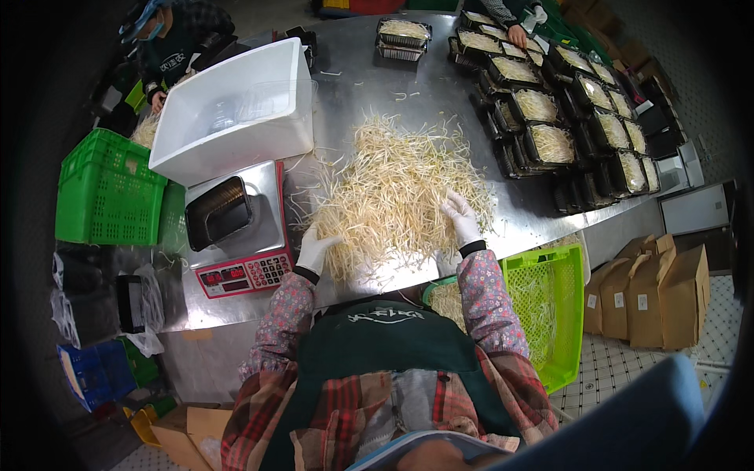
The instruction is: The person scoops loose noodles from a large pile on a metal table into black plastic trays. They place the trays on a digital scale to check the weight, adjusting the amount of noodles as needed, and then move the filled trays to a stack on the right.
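Observation:
A broad heap of bean sprouts (394, 194) lies on the steel table (347, 88) in front of me. My left hand (315, 247), in a white glove, touches the heap's near left edge with the thumb and fingers apart. At the heap's right side my right hand (462, 221), gloved too, has its fingers spread against the sprouts. Neither hand grips a thing that I can make out. Left of the heap stands a red digital scale (244, 274). On its steel pan rests a black plastic tray (218, 212) with nothing visible inside.
Behind the scale sits a white foam box (235, 123) holding clear plastic lids. Stacks of sprout-filled trays (551, 144) cover the table's right side. A green crate (106, 188) is at far left, a lime crate (542, 312) below right. Two co-workers are across the table.

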`<state>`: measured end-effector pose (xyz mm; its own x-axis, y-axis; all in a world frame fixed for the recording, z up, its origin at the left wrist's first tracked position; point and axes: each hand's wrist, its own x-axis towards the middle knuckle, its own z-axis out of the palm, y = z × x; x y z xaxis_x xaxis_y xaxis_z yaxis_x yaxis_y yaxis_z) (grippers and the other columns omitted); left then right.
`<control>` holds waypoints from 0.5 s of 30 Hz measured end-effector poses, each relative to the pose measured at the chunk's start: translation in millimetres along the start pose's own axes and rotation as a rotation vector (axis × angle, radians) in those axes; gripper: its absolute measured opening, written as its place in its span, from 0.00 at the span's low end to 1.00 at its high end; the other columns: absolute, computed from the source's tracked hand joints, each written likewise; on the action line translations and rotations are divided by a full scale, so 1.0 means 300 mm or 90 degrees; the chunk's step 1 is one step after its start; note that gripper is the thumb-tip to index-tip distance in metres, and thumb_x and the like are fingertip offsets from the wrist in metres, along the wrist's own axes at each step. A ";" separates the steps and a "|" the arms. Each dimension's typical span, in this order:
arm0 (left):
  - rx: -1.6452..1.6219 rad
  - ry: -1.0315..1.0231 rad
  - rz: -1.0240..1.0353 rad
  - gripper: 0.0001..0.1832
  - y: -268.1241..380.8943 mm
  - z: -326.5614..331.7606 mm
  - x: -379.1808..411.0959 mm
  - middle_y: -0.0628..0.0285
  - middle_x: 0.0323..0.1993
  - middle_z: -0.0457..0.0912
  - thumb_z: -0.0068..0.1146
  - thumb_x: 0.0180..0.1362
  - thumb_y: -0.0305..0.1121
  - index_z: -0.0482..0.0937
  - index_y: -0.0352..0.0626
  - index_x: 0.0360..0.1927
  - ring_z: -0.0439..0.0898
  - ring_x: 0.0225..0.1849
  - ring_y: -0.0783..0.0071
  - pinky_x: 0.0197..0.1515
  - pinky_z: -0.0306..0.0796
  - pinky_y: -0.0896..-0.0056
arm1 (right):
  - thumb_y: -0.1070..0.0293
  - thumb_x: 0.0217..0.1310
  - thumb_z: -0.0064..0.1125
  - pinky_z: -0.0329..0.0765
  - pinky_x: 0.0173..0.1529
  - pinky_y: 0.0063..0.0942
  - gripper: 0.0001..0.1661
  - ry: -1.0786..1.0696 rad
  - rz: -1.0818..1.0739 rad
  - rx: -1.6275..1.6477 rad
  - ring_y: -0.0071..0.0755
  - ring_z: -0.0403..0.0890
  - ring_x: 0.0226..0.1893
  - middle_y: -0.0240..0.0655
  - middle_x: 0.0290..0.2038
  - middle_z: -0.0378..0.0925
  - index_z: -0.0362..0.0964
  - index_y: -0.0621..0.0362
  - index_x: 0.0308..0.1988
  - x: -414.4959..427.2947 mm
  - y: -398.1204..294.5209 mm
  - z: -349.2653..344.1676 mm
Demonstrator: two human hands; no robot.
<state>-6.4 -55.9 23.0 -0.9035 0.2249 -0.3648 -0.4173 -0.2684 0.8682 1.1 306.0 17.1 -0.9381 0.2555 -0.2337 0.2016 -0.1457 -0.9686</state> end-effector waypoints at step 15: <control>0.076 0.107 0.078 0.43 -0.087 -0.096 -0.052 0.47 0.67 0.64 0.59 0.53 0.18 0.50 0.31 0.71 0.69 0.64 0.64 0.63 0.66 0.69 | 0.84 0.63 0.50 0.66 0.66 0.27 0.32 0.049 -0.102 -0.059 0.33 0.68 0.64 0.40 0.65 0.66 0.59 0.63 0.66 -0.026 0.034 -0.085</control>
<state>15.9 -79.4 -3.6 -0.9546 0.0359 -0.2959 -0.2976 -0.1689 0.9396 17.6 327.1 6.9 -0.9364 0.3419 -0.0786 0.0799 -0.0104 -0.9967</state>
